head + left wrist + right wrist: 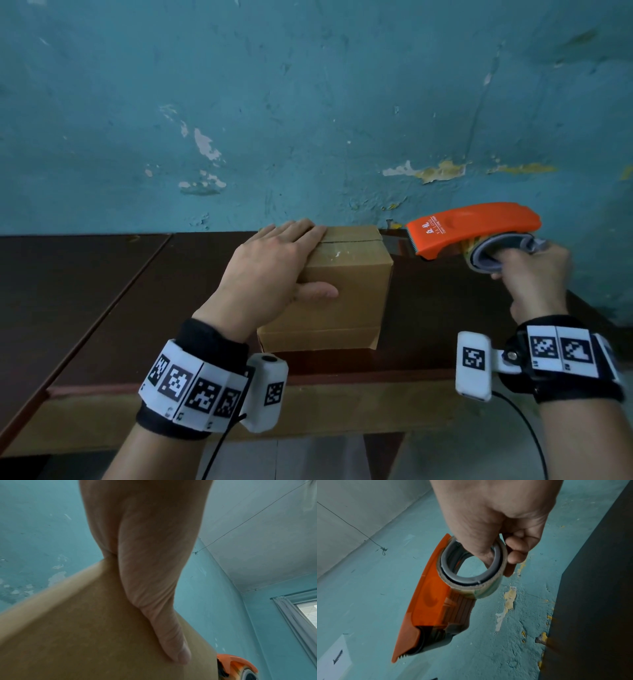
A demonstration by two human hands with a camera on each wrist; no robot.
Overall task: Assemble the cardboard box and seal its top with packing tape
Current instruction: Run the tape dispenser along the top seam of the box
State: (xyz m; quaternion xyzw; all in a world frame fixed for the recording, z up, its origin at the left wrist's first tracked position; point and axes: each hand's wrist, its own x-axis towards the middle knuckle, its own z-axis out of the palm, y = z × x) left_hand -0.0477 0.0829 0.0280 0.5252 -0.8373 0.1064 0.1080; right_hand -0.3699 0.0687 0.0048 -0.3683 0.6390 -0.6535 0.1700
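A small brown cardboard box (346,291) stands on the dark wooden table (102,308), its top flaps folded down with a seam across the top. My left hand (270,270) lies over the box's top left edge, fingers flat on top and thumb (171,639) pressed against the near side of the box (85,628). My right hand (534,277) grips an orange tape dispenser (476,226) in the air to the right of the box, its toothed end pointing at the box's top. In the right wrist view the fingers hook through the tape roll's grey core (471,566) of the dispenser (428,601).
A peeling teal wall (308,102) rises directly behind the table. The table's front edge (308,380) runs just below the box, with floor beneath. A window (305,612) shows at the right in the left wrist view.
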